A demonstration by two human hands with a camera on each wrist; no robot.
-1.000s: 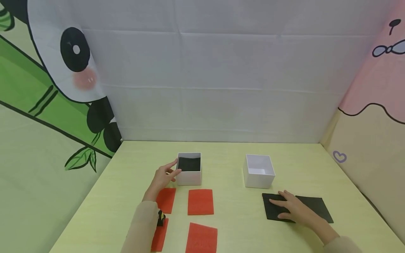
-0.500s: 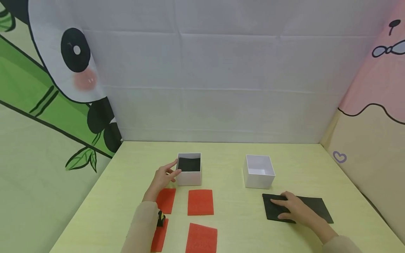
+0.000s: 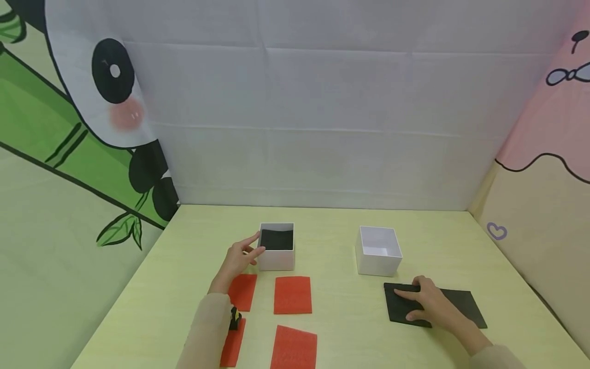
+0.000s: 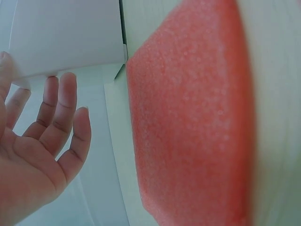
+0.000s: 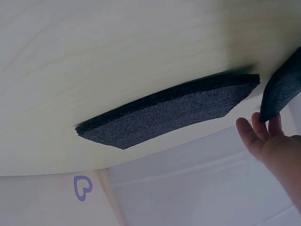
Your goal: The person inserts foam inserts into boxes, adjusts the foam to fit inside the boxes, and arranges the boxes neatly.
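- The pale yellow-green table (image 3: pixel 332 220) carries everything I am working with; a white sheet hangs behind it, with cartoon panels on either side.
- Two black foam sheets (image 3: pixel 456 303) lie side by side on my right, near the table's front edge. In the right wrist view one black sheet (image 5: pixel 174 110) lies flat while the edge of the other is raised at my fingertips.
- My right hand (image 3: pixel 426 305) rests on the left one of those black sheets, fingers bent, and my fingertips (image 5: pixel 261 127) are at its edge. I cannot tell whether I pinch it or only press on it.
- My left hand (image 3: pixel 237 259) is at the left wall of the left white box (image 3: pixel 276 253), thumb and forefinger touching the wall near its corner. The left wrist view shows my fingers (image 4: pixel 63 110) loose and almost straight, gripping nothing.
- That left box has a piece of black foam (image 3: pixel 276 239) lying inside it.
- The right white box (image 3: pixel 378 251) stands well apart from the left one, just behind the black sheets, with only its white inside showing.
- Four red foam pieces (image 3: pixel 292 294) lie in two rows in front of the left box; my left forearm crosses the two left ones. One fills much of the left wrist view (image 4: pixel 188 117).
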